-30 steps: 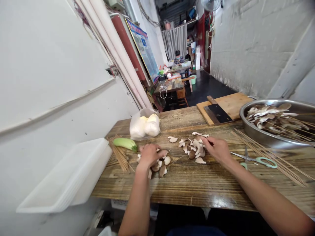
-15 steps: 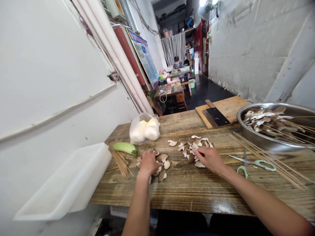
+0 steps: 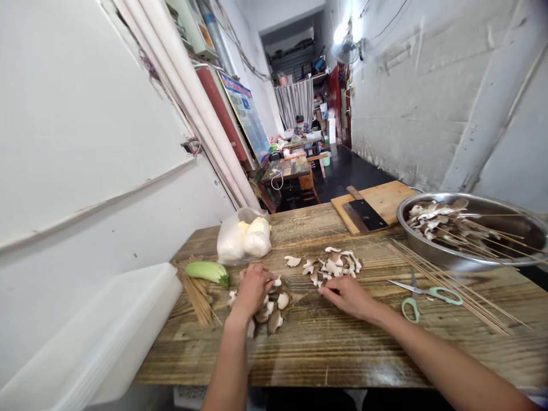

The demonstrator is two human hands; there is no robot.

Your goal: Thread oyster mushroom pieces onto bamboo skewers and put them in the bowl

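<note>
My left hand (image 3: 253,290) is over the nearer pile of oyster mushroom pieces (image 3: 274,322), its fingers closed on a pale mushroom piece (image 3: 278,281) that shows at the fingertips. My right hand (image 3: 349,295) is at the near edge of a second pile of mushroom pieces (image 3: 336,264). Its thumb and fingers are drawn together, and whatever lies between them is hidden. One loose piece (image 3: 293,261) rests to the left of that second pile. Green-handled scissors (image 3: 428,291) lie partly open to the right of my right hand.
A steel basin (image 3: 454,260) holds skewered mushrooms at the right. Bare skewers (image 3: 454,291) lie in front of it; more (image 3: 194,297) lie at the left, under a green vegetable (image 3: 208,271). Behind are a plastic bag (image 3: 231,240) and a cleaver (image 3: 366,214) on a board (image 3: 391,200). White trays (image 3: 124,319) stand left.
The view has shifted, so the table sits lower and more to the left. My left fingers have closed on a mushroom piece. My right hand has drawn back to the near edge of its pile.
</note>
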